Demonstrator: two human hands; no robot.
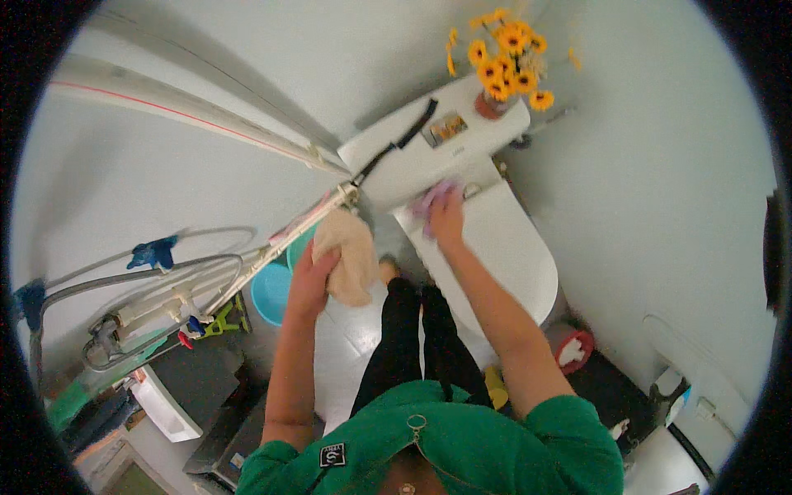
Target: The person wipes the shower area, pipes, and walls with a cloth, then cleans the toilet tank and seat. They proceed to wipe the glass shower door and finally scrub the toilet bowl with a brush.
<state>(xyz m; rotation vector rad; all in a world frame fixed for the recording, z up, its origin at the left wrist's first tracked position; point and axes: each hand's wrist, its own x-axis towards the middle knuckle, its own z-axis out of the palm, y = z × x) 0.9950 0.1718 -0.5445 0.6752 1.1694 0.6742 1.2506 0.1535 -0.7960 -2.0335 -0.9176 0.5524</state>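
My right hand (447,219) presses a purple cloth (433,197) against the back of a white toilet's closed lid (507,247), close to the hinge. The hand and the cloth are blurred. Bunched in my left hand (312,275) is a beige cloth (348,257), held in the air left of the toilet. Behind the lid stands the white cistern (396,167). On its top are a pot of yellow artificial-looking flowers (504,68) and a small panel or picture (447,129).
White pipes (278,247) run along the left wall, with a dark-wrapped tube (417,124) reaching over the cistern. Below the pipes sits a blue basin (271,294). A red-rimmed waste bin (574,351) stands right of the toilet. Grey hoses (139,272) hang at far left.
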